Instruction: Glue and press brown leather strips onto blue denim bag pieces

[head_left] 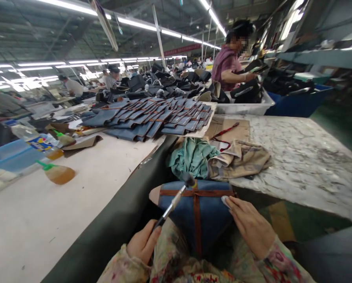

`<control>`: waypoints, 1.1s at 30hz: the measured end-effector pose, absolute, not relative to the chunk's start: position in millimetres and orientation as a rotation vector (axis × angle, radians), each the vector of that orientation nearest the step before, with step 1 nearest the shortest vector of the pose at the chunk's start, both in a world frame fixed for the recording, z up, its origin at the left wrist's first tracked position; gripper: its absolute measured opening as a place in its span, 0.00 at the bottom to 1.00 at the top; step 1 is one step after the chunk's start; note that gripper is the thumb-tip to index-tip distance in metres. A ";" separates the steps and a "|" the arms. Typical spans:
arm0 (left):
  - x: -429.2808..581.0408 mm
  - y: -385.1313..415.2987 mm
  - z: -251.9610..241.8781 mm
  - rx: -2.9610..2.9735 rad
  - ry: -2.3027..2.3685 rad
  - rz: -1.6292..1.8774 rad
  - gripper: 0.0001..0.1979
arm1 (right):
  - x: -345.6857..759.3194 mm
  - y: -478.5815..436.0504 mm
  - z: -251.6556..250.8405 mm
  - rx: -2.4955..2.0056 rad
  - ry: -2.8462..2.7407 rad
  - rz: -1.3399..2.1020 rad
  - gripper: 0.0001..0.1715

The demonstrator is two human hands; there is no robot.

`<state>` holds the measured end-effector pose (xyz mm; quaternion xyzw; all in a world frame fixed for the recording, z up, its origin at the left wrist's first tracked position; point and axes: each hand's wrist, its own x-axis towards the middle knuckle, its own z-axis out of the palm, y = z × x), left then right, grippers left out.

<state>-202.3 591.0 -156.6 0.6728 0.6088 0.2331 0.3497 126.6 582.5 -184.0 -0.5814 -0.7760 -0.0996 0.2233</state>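
Observation:
My left hand [145, 240] is closed around the dark handle of a hammer [173, 204], whose head is over the upper edge of a blue leather-like piece [214, 215]. Brown strips cross on that piece, one along its top and one down its middle. It lies over my lap, narrowing toward me. At its right edge is my right hand [251, 224], fingers together and bent over the edge, the thumb hidden. Something small and white [225, 201] shows at the fingertips; I cannot tell whether it is a finger cover or a held scrap.
Similar blue pieces [146, 118] lie in overlapping rows ahead. A green cloth [193, 157] and a tan cloth [239, 159] are bunched before me. Left, a squeeze bottle of amber liquid [61, 175] rests on the pale table [87, 212]. A co-worker [227, 68] handles black pieces beyond a white bin [243, 108].

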 end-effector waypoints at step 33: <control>-175.5 589.9 -155.9 2.075 1.535 0.405 0.16 | 124.8 574.7 -180.7 -1.598 -2.110 -0.277 0.20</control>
